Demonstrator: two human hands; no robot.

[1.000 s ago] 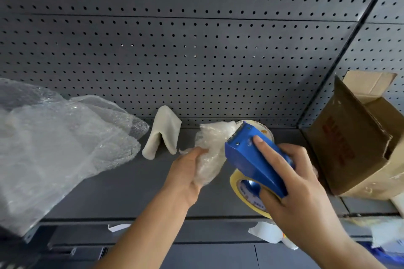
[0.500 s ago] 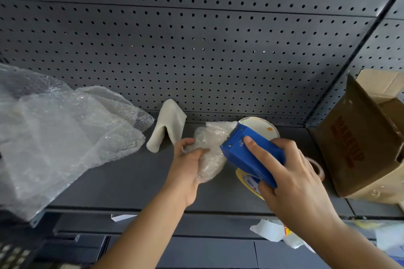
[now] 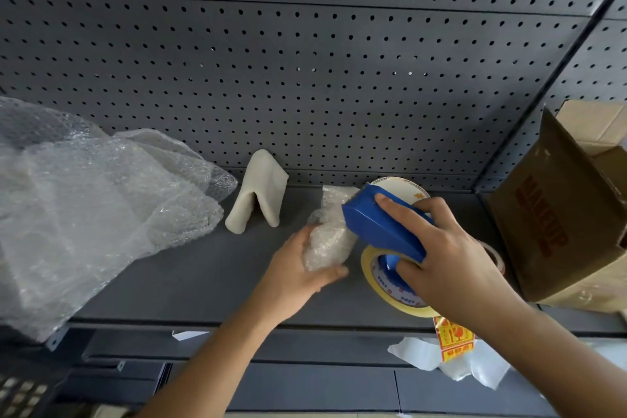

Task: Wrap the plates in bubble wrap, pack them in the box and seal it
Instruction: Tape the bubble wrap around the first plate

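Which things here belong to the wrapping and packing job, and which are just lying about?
Job: bubble-wrapped bundle held in the left hand; blue tape dispenser gripped by the right hand; plate behind it; open cardboard box; loose bubble wrap sheet.

Lying about: beige folded cloth; white paper scraps; red-yellow label.

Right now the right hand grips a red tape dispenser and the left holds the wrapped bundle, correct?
No: the head view shows the tape dispenser is blue. The right hand grips it; the left hand holds the wrapped bundle.
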